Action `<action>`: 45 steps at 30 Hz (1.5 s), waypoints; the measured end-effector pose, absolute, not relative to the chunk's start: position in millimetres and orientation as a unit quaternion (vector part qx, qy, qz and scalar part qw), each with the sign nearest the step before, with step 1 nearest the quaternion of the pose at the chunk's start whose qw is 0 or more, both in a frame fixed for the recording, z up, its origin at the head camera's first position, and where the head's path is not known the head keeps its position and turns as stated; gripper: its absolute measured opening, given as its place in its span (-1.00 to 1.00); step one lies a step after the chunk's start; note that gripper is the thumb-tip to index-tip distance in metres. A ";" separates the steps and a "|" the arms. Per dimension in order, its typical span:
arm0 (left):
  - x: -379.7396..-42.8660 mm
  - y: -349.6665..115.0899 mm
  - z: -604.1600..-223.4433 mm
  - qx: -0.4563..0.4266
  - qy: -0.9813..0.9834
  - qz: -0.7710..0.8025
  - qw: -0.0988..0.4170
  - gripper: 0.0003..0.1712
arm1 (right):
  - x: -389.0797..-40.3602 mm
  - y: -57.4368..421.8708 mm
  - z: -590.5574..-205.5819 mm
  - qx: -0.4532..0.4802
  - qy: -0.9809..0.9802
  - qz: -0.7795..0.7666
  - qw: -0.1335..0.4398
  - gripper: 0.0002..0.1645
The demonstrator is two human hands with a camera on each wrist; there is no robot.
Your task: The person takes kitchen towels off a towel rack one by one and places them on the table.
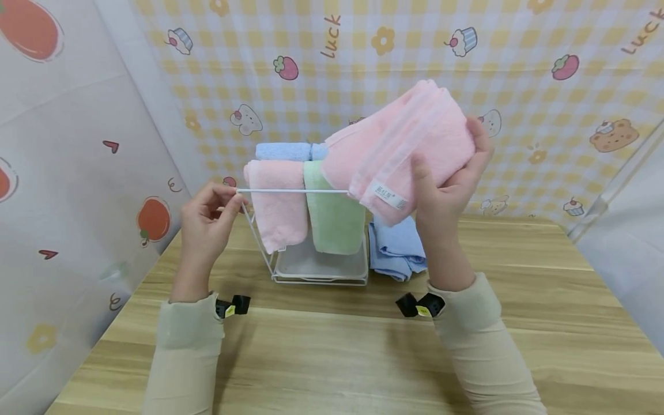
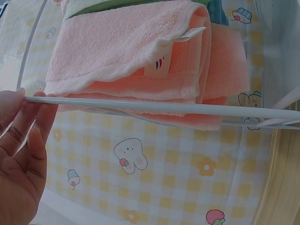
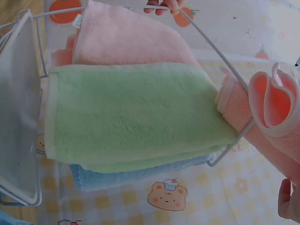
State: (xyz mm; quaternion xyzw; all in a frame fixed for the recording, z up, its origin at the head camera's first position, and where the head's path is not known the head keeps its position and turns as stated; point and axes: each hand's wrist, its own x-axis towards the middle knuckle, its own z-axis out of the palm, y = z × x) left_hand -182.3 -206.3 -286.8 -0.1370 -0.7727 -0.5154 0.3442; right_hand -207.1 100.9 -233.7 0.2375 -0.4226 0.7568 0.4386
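Observation:
My left hand [image 1: 204,222] pinches the left corner of a white wire rack [image 1: 293,191] between thumb and fingers, at its front top bar. With fingers behind and thumb in front, my right hand [image 1: 448,190] holds up a folded pink towel [image 1: 394,144] that bears a white label. That towel's lower left corner overlaps the bar's right end. Behind the front bar, another pink towel [image 1: 280,202] and a green towel [image 1: 337,216] hang side by side. In the right wrist view the held towel [image 3: 276,112] straddles the rack's top corner, its loose edge curling open.
Blue towels [image 1: 282,151] hang at the rack's back. A white tray [image 1: 321,266] sits in the rack's base. To the right, a folded blue towel [image 1: 399,248] lies on the wooden table [image 1: 321,357]. A patterned cloth [image 1: 332,52] hangs behind.

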 end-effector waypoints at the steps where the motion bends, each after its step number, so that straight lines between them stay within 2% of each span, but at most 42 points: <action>1: -182.2 -206.2 -286.8 -0.137 -0.772 -0.517 0.345 -0.86 | -206.2 101.6 -232.5 0.238 -0.415 0.759 0.441 -0.20; 8: -181.8 -205.6 -287.0 -0.146 -0.764 -0.519 0.354 -0.87 | -204.7 110.8 -230.1 0.236 -0.395 0.763 0.454 -0.18; 26: -182.4 -205.7 -286.9 -0.136 -0.769 -0.517 0.351 -0.84 | -210.6 146.6 -232.1 0.219 -0.345 0.805 0.430 -0.25; 34: -183.5 -205.9 -287.5 -0.134 -0.772 -0.515 0.348 -0.83 | -218.4 168.4 -258.3 0.151 -0.439 0.782 0.415 -0.42; 45: -183.1 -205.3 -288.3 -0.133 -0.771 -0.516 0.349 -0.83 | -213.6 197.6 -298.5 0.136 -0.521 0.766 0.350 -0.30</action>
